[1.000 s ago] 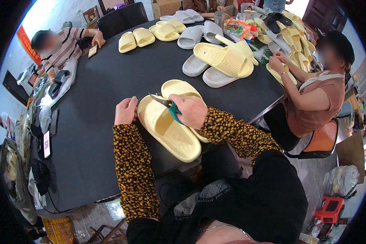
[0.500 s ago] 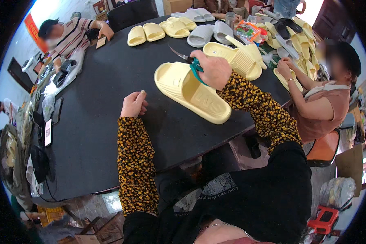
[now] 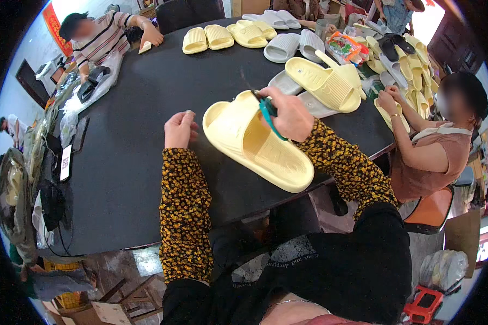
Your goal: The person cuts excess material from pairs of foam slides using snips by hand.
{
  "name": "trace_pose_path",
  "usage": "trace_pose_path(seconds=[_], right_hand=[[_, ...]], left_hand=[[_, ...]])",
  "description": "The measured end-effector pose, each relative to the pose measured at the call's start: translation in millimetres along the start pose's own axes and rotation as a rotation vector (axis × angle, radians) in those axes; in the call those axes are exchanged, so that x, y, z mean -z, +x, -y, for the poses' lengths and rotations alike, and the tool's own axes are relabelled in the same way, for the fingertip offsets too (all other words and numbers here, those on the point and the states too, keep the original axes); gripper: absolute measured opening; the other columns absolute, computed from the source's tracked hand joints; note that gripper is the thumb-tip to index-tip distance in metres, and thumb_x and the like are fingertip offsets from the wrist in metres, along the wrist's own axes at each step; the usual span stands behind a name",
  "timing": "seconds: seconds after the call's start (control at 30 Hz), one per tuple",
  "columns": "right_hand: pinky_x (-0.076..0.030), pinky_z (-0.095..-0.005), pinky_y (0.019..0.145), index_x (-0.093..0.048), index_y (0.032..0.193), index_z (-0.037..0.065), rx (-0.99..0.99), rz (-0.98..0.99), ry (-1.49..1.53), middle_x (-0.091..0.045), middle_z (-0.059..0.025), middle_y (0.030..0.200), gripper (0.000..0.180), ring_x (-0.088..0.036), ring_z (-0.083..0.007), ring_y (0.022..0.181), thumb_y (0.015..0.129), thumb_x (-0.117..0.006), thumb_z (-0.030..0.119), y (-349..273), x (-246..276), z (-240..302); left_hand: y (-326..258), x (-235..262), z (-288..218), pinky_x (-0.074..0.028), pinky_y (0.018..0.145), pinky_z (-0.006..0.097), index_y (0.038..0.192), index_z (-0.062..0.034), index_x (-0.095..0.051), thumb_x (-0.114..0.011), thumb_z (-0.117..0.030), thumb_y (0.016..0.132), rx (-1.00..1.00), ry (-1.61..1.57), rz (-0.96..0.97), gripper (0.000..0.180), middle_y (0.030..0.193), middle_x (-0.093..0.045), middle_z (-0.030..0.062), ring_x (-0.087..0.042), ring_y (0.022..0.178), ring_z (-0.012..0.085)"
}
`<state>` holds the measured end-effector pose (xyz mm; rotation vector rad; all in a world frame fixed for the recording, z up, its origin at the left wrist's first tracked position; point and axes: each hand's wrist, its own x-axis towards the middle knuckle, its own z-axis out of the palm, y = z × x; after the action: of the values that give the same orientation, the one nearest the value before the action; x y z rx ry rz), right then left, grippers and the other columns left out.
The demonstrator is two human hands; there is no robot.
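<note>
My right hand (image 3: 291, 115) is closed round a pair of scissors with teal handles (image 3: 268, 115); their dark blade, blurred, points up and away. The same hand is at the strap of a pale yellow slide slipper (image 3: 222, 129), which lies tilted with its toe toward the far left and its heel toward me. Whether the fingers also grip the strap is hidden. Left of the slipper's toe, my left hand (image 3: 180, 130) is loosely closed, fingers curled, apart from the slipper, and nothing shows in it.
Beyond my right hand, pale yellow slippers (image 3: 326, 81) overlap grey ones (image 3: 285, 82). More slippers (image 3: 219, 37) line the far edge; a large pile (image 3: 417, 62) stands at the right. One co-worker (image 3: 425, 146) sits right, another (image 3: 100, 40) far left. A phone (image 3: 65, 162) lies on the dark table (image 3: 114, 195).
The slipper and my right hand with the scissors have come nearer to me. My left hand has shifted little. The head view has shifted, and grey slippers now show under the yellow ones.
</note>
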<state>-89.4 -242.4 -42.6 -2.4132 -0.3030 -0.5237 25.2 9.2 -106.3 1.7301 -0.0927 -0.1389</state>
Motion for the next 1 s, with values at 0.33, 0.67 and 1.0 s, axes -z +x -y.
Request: trace_pose_path(seconds=[0.33,0.67,1.0], right_hand=[[-0.047,-0.0412,0.052,-0.05,0.107,0.01,0.055,-0.024,-0.464,-0.061,-0.0143,0.071,0.039,-0.062,-0.0312,0.063,0.078,-0.069,0.028,-23,-21,-15],[-0.047,-0.043,0.062,-0.046,0.112,0.007,0.039,-0.043,-0.103,-0.061,-0.0196,0.077,0.036,-0.062,-0.0364,0.073,0.08,-0.062,0.009,-16,-41,-31],[-0.047,-0.0442,0.056,-0.047,0.107,0.006,0.122,-0.138,-0.515,-0.059,-0.0202,0.073,0.026,-0.061,-0.0363,0.064,0.084,-0.056,0.014,67,61,-48]], left_hand=[[5,0,-3,-0.044,0.043,0.022,0.099,-0.0018,-0.063,-0.056,-0.024,0.09,-0.024,-0.086,-0.094,0.024,0.069,-0.061,0.0037,-0.052,0.049,0.008],[-1,-2,-3,-0.044,0.044,0.023,0.097,-0.002,-0.063,-0.057,-0.024,0.09,-0.025,-0.059,-0.049,0.024,0.069,-0.06,0.0039,-0.052,0.049,0.0086],[-1,1,-1,-0.045,0.045,0.022,0.098,-0.0019,-0.063,-0.055,-0.024,0.092,-0.012,-0.096,-0.026,0.025,0.07,-0.06,0.0042,-0.052,0.05,0.0086]])
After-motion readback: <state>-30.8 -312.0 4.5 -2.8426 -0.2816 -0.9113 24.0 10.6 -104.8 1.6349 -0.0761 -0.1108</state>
